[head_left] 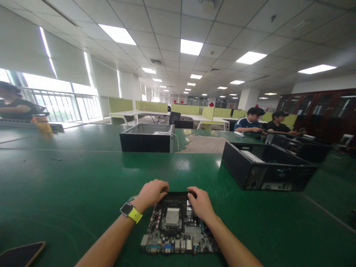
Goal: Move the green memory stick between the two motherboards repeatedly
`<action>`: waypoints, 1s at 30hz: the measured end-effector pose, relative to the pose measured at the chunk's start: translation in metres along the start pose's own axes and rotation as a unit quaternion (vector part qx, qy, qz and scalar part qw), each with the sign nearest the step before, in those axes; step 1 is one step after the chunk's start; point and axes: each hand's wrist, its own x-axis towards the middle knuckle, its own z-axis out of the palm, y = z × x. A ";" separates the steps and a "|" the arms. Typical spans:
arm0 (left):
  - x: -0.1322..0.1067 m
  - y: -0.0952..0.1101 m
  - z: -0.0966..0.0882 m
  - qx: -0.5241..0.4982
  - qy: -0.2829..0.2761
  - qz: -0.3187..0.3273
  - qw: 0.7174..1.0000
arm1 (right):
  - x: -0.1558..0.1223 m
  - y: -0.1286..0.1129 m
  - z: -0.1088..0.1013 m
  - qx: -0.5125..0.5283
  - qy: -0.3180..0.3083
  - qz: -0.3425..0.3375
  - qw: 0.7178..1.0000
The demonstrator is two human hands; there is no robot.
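A motherboard (184, 229) lies flat on the green table in front of me, its row of ports facing me and a silver square processor (172, 216) near its middle. Across its far edge runs a dark narrow strip (178, 194) that looks like a memory stick. My left hand (153, 193), with a watch on the wrist, pinches the strip's left end. At the right end my right hand (200, 200) is closed with thumb and fingers together. The fingers partly cover both ends, and I cannot see whether the strip sits in a slot.
An open black computer case (147, 142) stands ahead; another open case (267, 167) is at the right. A dark flat object (22, 255) lies at the near left. Two people (251, 122) sit at the far right, another person (16, 104) at the left by an orange container (42, 123).
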 end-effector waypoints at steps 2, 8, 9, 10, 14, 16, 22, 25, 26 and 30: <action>0.000 -0.001 -0.001 0.000 -0.006 -0.008 1.000 | 0.000 0.000 0.000 -0.002 -0.001 0.002 1.000; 0.000 -0.003 -0.003 -0.007 -0.011 -0.010 1.000 | 0.000 0.000 0.000 -0.003 0.001 0.002 1.000; 0.000 -0.003 -0.003 -0.010 -0.011 -0.008 1.000 | 0.000 0.000 0.000 -0.002 0.002 0.002 1.000; -0.001 -0.003 -0.004 -0.013 -0.010 -0.004 1.000 | 0.000 -0.001 0.000 0.000 0.003 0.000 1.000; -0.001 -0.001 -0.005 -0.016 0.000 0.009 1.000 | 0.000 -0.002 -0.001 0.003 0.001 0.000 1.000; 0.000 -0.002 -0.005 -0.011 0.002 0.013 1.000 | 0.000 -0.003 -0.001 0.003 0.001 0.002 1.000; 0.002 -0.009 -0.002 -0.010 0.001 0.010 1.000 | -0.001 -0.004 -0.002 0.002 -0.004 0.005 1.000; 0.001 -0.012 -0.001 -0.013 0.004 0.016 1.000 | 0.000 -0.003 -0.001 -0.003 -0.005 0.008 1.000; 0.001 -0.012 -0.001 -0.013 0.003 0.018 1.000 | 0.000 -0.002 -0.001 -0.003 -0.006 0.007 1.000; 0.001 -0.012 -0.002 -0.011 -0.001 0.019 1.000 | 0.000 -0.001 0.000 0.004 -0.008 -0.002 1.000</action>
